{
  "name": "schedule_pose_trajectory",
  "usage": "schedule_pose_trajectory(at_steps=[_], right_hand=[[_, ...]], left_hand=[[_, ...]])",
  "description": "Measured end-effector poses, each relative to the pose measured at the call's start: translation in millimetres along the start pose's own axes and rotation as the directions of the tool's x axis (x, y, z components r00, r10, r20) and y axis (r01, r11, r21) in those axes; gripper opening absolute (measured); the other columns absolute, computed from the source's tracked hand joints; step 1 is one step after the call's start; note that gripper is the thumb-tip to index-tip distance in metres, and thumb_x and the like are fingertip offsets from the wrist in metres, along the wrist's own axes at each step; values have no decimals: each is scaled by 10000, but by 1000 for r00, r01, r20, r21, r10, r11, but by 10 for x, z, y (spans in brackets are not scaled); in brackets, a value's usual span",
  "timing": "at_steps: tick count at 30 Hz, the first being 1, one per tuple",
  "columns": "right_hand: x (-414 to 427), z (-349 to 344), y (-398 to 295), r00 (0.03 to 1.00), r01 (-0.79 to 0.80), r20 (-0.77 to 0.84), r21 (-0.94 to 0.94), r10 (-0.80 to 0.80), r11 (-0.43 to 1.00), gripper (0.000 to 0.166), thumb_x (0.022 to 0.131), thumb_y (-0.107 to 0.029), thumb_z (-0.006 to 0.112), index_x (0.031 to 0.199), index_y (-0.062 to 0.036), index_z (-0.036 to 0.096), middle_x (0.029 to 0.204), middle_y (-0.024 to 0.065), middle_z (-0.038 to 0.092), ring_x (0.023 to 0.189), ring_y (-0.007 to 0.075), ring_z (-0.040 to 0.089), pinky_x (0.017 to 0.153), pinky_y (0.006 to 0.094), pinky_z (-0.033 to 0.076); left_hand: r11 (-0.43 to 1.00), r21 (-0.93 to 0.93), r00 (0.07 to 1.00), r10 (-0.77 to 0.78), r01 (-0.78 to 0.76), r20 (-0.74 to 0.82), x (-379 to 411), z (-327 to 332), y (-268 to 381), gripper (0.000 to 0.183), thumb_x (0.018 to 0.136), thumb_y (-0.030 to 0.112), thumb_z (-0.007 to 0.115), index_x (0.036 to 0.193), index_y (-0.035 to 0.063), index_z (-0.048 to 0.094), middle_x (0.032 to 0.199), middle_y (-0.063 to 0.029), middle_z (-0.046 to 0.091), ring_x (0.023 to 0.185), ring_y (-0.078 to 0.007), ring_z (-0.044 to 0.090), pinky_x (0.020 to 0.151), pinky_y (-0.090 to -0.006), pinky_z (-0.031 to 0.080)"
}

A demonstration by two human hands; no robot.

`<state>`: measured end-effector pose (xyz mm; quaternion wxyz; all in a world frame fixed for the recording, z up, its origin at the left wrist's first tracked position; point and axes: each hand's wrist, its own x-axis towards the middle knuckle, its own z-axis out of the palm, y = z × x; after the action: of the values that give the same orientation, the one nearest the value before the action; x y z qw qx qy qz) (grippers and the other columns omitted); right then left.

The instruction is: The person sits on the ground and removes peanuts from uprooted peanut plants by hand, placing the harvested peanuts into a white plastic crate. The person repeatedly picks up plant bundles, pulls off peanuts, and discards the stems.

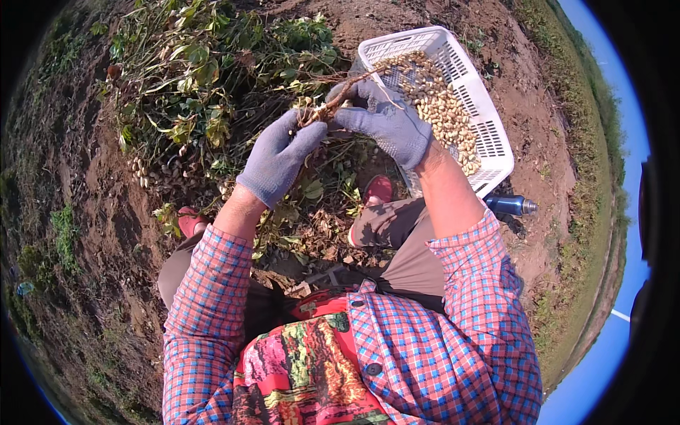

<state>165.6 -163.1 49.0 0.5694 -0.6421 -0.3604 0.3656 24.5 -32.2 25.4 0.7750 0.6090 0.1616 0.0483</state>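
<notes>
Both hands wear grey knit gloves and meet over the pile, holding one uprooted peanut plant (340, 101) by its brown root and stem. My left hand (281, 154) grips the near end, thumb and fingers pinched at the root. On the other side, my right hand (385, 117) has its fingers around the stem, which points up and right over a crate corner. A few pale bits hang at the root by the left fingertips. Harvested peanuts (441, 101) lie in the white plastic crate (491, 114), just beyond my right hand.
A heap of pulled peanut plants (212, 74) spreads ahead and left, with pods (170, 172) showing at its lower edge. A blue bottle (507, 204) lies beside the crate's near end. Red shoes (378, 189) rest among dry leaves between the legs. Bare soil surrounds this, with grass at right.
</notes>
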Motion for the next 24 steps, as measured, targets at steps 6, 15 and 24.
schedule_pose_trajectory(at_steps=[6,15,24], right_hand=[[-37,18,-99,985,-74,-163,-92,58,993,144,867,-106,614,973,-9,601,862,40,603,790,76,564,704,206,481],[-210,-1844,814,660,-746,-748,-644,65,168,434,805,-332,634,1190,-153,546,1261,191,509,1007,311,595,873,391,465],[-266,-1218,2473,755,-457,-339,-886,562,80,318,829,-281,592,1103,-120,603,1158,106,588,1048,304,570,874,398,469]], left_hand=[[985,129,990,98,-111,104,5,15,16,251,936,194,537,1116,23,573,834,58,544,719,-17,461,627,-184,403],[962,257,996,90,-92,21,-116,-88,115,182,921,194,552,985,26,577,748,69,485,671,-20,415,601,-177,361],[976,215,964,83,-28,-252,-139,-218,167,249,900,118,559,1128,16,551,834,28,544,726,-30,461,635,-179,401]])
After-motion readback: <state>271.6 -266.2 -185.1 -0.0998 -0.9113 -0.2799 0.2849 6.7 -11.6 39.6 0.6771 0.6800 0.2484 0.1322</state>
